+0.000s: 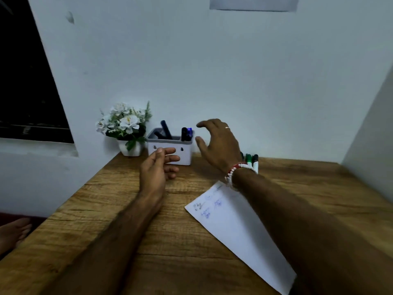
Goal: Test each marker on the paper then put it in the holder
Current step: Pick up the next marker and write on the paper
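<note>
While both hands hang near the pen holder, the head view shows a job partly done. At least four markers stand or lean inside the holder: a dark one tilted in the left compartment with another dark barrel low beside it, and a black marker and a blue one upright in the right compartment. The sheet of paper lies on the wooden table under the right forearm, and its far corner carries several scribbles, some dark and some blue, which suggests those markers have been tested.

The right hand hovers just right of the holder with fingers and thumb spread apart and nothing between them. The left hand sits in front of the holder's face, fingers loosely relaxed, also holding nothing; whether it touches the holder I cannot tell.

What is left lies behind the right wrist and its bead bracelet: a small cluster of loose markers with green and black caps, near the wall. The arm hides part of it, so their count is unclear. Judging by that, each of these has yet to be tried on the paper and dropped in. A pot of white flowers stands just left of the holder.
</note>
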